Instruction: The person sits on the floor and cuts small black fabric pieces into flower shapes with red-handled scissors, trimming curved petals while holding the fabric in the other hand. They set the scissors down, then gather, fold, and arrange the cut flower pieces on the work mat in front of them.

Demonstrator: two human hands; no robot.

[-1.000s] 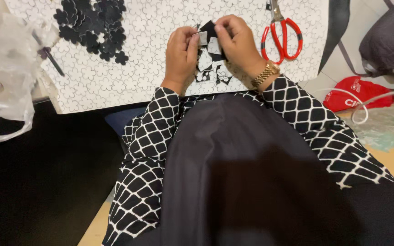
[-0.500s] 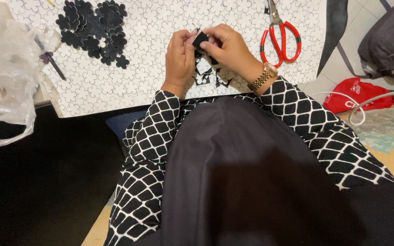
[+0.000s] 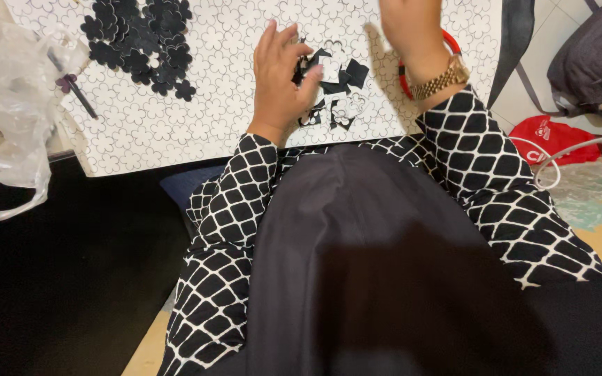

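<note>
My left hand point(image 3: 280, 87) lies on a white sheet printed with flower outlines point(image 3: 175, 136), fingers spread, its thumb touching a small heap of black and white paper scraps point(image 3: 336, 87). My right hand point(image 3: 409, 28) is raised at the top edge over the red-handled scissors point(image 3: 404, 80), which it mostly hides. Its fingers are cut off by the frame. A gold watch sits on that wrist. A pile of cut-out black flower shapes point(image 3: 141, 38) lies at the sheet's far left.
A crumpled clear plastic bag point(image 3: 5, 111) and a dark pen-like tool point(image 3: 74, 90) lie at the left. On the floor to the right are a red cloth item point(image 3: 552, 136), a white cable point(image 3: 580, 147) and a grey backpack point(image 3: 593, 59). My lap fills the foreground.
Both hands held a small black piece together before. Now they have parted: the left has dropped onto the scraps and the right has lifted toward the scissors.
</note>
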